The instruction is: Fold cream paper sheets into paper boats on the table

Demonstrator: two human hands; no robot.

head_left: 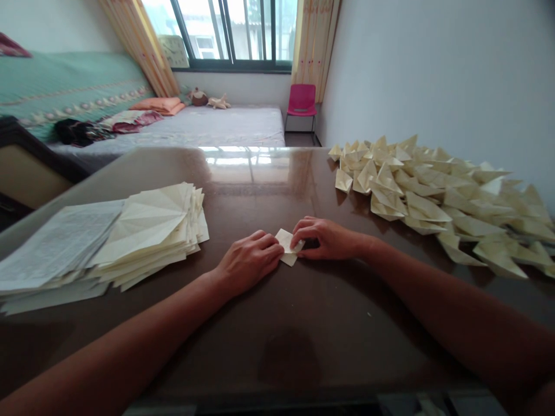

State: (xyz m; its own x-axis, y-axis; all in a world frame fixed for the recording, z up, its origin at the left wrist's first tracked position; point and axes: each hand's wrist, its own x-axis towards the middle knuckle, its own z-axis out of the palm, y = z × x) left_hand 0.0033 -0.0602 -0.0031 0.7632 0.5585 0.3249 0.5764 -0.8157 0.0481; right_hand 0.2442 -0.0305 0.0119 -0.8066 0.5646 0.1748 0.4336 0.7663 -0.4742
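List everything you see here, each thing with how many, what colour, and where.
table: one, brown, foreground
folded paper: one, cream, mid-table
folded paper shapes: too many to count, cream, table's right
creased sheets: one stack, cream, table's left
printed sheets: one stack, greyish white, far left of table
bed: one, pale lilac cover, beyond table
folded bedding: one pile, orange, on bed
clothes: uncounted, black and red-white, bed's left
soft toys: at least two, brown and pale, bed's far end
chair: one, pink, right of bed
window: one, dark frame, far wall
curtains: two, yellow-orange, beside window
left hand: one, bare, at paper's left
right hand: one, bare, at paper's right
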